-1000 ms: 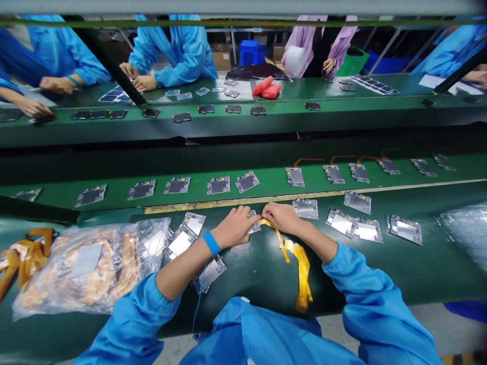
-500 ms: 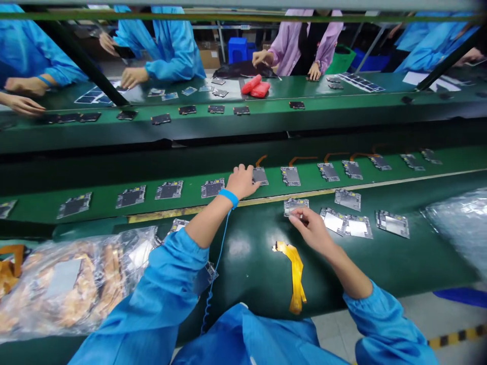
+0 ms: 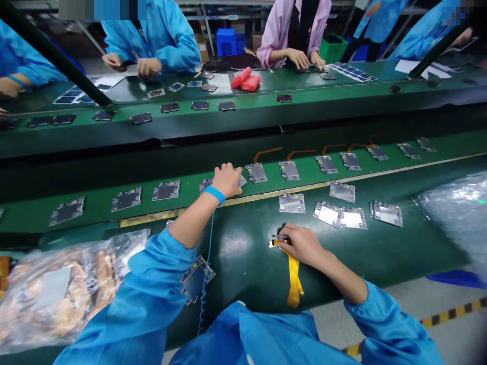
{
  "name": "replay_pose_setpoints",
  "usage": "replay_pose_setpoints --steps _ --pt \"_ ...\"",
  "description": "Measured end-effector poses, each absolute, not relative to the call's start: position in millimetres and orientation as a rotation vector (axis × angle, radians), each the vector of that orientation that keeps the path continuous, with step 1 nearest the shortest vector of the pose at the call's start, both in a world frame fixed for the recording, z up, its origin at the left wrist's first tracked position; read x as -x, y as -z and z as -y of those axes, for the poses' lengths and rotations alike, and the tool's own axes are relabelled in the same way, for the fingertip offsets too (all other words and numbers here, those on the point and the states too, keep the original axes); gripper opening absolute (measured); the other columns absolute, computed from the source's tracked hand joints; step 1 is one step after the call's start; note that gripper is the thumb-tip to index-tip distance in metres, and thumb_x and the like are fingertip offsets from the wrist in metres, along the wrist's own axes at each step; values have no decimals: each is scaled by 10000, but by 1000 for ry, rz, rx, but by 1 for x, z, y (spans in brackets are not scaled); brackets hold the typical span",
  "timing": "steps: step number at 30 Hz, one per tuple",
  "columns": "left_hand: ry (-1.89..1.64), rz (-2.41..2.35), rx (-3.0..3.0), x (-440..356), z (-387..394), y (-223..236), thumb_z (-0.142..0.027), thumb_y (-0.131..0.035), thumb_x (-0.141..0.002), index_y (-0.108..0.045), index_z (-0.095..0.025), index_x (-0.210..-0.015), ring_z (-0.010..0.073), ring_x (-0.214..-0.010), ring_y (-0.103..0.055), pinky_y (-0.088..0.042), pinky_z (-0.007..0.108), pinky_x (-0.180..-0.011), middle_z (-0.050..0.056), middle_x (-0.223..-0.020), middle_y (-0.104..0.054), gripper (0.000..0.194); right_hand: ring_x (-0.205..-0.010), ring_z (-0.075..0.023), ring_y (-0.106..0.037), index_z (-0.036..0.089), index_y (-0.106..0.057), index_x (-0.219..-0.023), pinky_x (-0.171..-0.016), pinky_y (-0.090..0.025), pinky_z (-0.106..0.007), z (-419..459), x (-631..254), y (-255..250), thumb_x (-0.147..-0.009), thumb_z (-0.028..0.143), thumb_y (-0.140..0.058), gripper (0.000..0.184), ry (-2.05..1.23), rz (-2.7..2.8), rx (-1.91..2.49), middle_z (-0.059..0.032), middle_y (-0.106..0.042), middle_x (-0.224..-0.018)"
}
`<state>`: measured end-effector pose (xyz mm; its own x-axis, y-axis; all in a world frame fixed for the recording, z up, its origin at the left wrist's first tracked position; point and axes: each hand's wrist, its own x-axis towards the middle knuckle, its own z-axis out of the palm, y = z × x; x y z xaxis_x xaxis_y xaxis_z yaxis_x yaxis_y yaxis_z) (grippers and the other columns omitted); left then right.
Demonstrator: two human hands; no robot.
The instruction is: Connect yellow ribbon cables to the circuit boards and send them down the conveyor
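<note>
On the green belt, my left hand [image 3: 227,181], with a blue wrist strap, reaches over a circuit board [image 3: 242,181] it largely covers. Its fingers are spread over the board; whether they grip it is hidden. My right hand [image 3: 302,245] is closed in a pinch at the top end of the yellow flex cables [image 3: 293,284], which lie on the green bench. A small dark piece shows at its fingertips. Just right of my left hand lies a board with an orange flex cable [image 3: 256,173]. A loose board [image 3: 292,203] lies beyond my right hand.
More boards line the belt [image 3: 95,213] both ways. Several silver boards [image 3: 352,218] lie at right on the bench. A clear bag of copper-coloured cables [image 3: 72,289] is at left, bubble wrap [image 3: 456,213] at right. A blue coiled cord [image 3: 203,299] hangs from my wrist strap. Co-workers' hands work across the line.
Both hands parted from the board and cable they held together. A board with a cable now lies on the belt. My left hand shifted left to another board; my right went down to the cables.
</note>
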<state>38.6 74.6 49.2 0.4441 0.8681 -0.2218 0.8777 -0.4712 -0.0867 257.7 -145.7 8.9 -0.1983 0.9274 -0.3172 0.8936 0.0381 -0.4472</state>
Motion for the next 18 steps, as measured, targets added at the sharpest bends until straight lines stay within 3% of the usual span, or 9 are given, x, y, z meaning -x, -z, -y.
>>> replay_pose_setpoints --steps 8,13,18 --pt "266 -1194 -2764 9 -1 -52 -259 -619 -839 -533 -141 -1408 342 -1087 -552 -473 435 -897 180 -1165 -573 587 -800 -204 -683 251 -737 -847 -645 -332 -269 142 -266 -16 -935 355 -683 146 -1013 2091 1976 -12 -771 -868" --pt "280 -1075 -2780 21 43 -33 -248 -619 -846 -527 -140 -1420 344 -1096 -540 -453 453 -923 190 -1192 -570 591 -709 -178 -650 239 -742 -848 -626 -332 -256 132 -264 -18 -935 416 -660 213 -1074 2023 1885 4 -760 -786" --pt "263 -1039 -2799 28 50 -26 -238 -580 -893 -561 -158 -1378 355 -1134 -521 -442 456 -902 196 -1227 -561 492 -741 -173 -658 221 -753 -870 -646 -358 -247 111 -245 -12 -919 408 -676 208 -1126 2013 1815 4 -765 -796"
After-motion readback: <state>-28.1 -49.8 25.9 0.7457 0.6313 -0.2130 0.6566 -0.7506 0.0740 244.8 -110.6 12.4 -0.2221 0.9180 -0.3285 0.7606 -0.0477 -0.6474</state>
